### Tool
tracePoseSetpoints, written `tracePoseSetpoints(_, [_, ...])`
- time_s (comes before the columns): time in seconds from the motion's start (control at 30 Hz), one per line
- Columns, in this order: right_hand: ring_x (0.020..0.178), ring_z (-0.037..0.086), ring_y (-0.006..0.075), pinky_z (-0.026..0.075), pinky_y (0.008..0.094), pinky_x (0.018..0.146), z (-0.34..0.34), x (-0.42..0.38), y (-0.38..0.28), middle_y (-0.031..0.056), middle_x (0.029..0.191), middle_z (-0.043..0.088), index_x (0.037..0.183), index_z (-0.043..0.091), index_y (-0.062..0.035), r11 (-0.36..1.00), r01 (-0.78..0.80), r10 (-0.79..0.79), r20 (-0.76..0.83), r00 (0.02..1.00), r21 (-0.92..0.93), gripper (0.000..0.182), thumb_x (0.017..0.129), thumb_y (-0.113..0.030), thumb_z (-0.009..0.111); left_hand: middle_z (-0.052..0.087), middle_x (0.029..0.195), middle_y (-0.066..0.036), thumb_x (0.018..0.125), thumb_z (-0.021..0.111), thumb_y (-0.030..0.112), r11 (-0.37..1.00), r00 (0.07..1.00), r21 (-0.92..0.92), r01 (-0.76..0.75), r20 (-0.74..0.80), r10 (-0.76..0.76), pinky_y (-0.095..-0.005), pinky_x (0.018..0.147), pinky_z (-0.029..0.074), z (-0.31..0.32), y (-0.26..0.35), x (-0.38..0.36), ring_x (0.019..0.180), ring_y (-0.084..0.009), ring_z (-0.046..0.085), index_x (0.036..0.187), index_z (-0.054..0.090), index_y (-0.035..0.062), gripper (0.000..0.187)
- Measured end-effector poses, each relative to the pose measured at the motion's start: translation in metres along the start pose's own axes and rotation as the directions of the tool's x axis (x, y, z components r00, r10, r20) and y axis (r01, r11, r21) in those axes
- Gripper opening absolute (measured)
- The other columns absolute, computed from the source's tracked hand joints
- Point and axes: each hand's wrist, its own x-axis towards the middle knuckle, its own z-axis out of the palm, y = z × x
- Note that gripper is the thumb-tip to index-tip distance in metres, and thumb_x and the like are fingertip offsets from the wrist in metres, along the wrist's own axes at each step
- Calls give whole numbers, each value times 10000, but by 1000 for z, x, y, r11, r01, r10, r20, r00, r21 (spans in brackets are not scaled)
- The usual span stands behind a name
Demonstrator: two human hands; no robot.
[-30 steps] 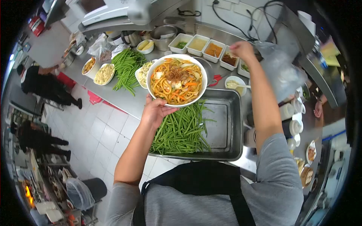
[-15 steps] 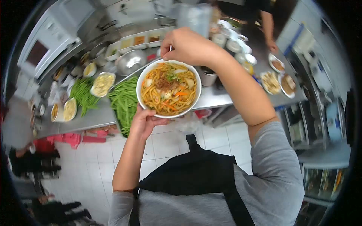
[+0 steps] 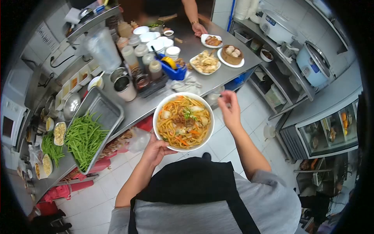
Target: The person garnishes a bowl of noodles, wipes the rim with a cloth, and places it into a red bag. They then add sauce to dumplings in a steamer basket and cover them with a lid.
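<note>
A white bowl (image 3: 212, 126) is filled with thick noodles (image 3: 181, 134), carrot strips, brown crumbly topping and chopped green onion. My left hand (image 3: 155, 151) grips its lower left rim, thumb on the edge and fingers underneath. The bowl is held level in front of my black apron, just off the counter's front edge. To the right of the bowl, apart from it, my right hand (image 3: 231, 107) is raised with loosely bent fingers and nothing visible in them.
Across the steel counter (image 3: 144, 107) stand a tray (image 3: 117, 115) of green vegetables, a blue caddy (image 3: 177, 73), sauce bottles and a bamboo steamer (image 3: 232, 58). Another person's hand (image 3: 199, 29) touches a plate of food (image 3: 204, 38). Rice cookers (image 3: 277, 25) and a glass-door fridge (image 3: 325, 134) line the right.
My right hand has left the bowl's top and moved to its right. The bowl, in my left hand, is now clear of the counter. My view has turned right.
</note>
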Motion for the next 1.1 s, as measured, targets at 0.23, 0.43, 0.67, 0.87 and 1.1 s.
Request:
tracePoseSetpoints(0.23, [675, 557, 164, 508, 272, 607, -153, 43, 190, 90, 825, 552, 1035, 512, 2, 547, -745, 702, 276, 657, 381, 195, 905, -137, 470, 389, 1283, -197, 678, 520, -21, 985, 992, -116, 126, -3, -127, -553, 766, 517, 87, -79, 96, 1024, -408, 550, 1352, 129, 164, 800])
tracePoseSetpoints(0.43, [850, 606, 259, 544, 338, 769, -152, 175, 274, 164, 938, 570, 1038, 486, 57, 413, -685, 706, 265, 657, 600, 181, 878, -27, 475, 390, 1278, -191, 676, 516, -18, 985, 985, -48, 168, -32, -169, -534, 772, 521, 122, -84, 180, 1022, -404, 553, 1351, 121, 161, 801])
tracePoseSetpoints(0.67, [950, 592, 315, 530, 398, 778, -94, 294, 323, 246, 1041, 562, 1053, 441, 116, 143, -805, 686, 528, 500, 575, 244, 891, -66, 443, 388, 1277, -204, 694, 511, -3, 998, 999, -32, 47, 7, -47, -509, 767, 530, 155, -38, 277, 1006, -383, 566, 1363, 95, 152, 803])
tracePoseSetpoints(0.87, [743, 605, 265, 523, 362, 629, -92, 332, 364, 194, 977, 538, 1067, 377, 45, 689, -592, 681, -95, 726, 418, 417, 752, -30, 641, 364, 1304, -196, 698, 505, -3, 996, 998, -80, -49, 31, 52, -506, 780, 531, 189, 17, 368, 1032, -389, 552, 1370, 107, 156, 796])
tracePoseSetpoints(1.1, [616, 582, 227, 542, 334, 473, -103, 393, 331, 151, 885, 533, 1143, 288, -81, 684, -685, 715, -43, 698, 249, 587, 689, 112, 605, 394, 1212, -243, 733, 471, -9, 981, 977, -65, -184, -125, 175, -528, 747, 537, 216, 74, 485, 955, -404, 580, 1265, 102, 106, 658])
